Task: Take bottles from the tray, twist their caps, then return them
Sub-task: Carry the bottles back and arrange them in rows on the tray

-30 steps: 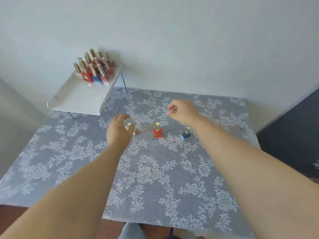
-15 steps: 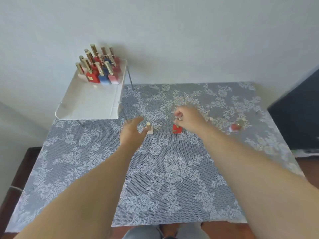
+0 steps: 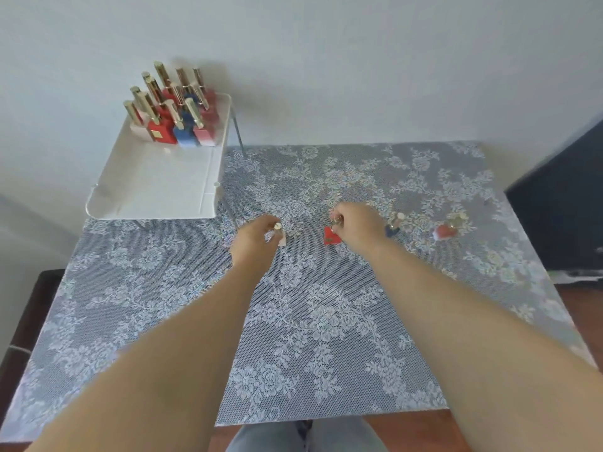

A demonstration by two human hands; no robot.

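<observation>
The left hand [image 3: 253,238] pinched the pale bottle [image 3: 280,235], the right hand [image 3: 355,223] the red bottle [image 3: 331,235]; both bottles looked small, light, likely glass, best gripped at the caps.

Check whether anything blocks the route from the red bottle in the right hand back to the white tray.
Partly. The left hand, gripping the pale bottle, lies between the red bottle held by the right hand and the tray. The tray's near half looks free; other bottles crowd its far end.
</observation>
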